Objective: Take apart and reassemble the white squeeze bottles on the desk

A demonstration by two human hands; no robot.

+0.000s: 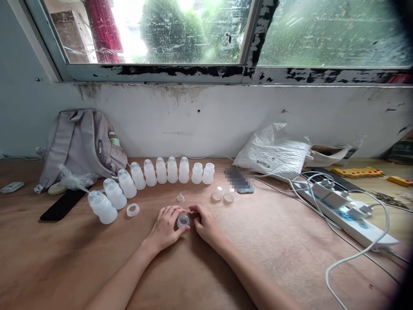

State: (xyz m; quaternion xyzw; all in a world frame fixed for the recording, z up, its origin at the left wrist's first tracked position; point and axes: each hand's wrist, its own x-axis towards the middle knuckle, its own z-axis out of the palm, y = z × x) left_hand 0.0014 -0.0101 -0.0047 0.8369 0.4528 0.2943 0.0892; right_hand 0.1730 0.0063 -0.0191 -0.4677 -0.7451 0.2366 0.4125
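Note:
My left hand curves round a small translucent bottle collar on the wooden table, thumb at its near edge and fingertips at its far side. My right hand is just right of the collar, its fingers bent and apart from the thumb, with nothing visible in them. Beyond the hands lies a clear silicone nipple. A white ring sits to the left. Two clear round caps lie to the right. Several capped milky baby bottles stand in an arc; two open bottles end the row.
A grey backpack leans on the wall at left, near a black phone. At right are a silver plastic bag, a second phone and a white power strip with looping cables.

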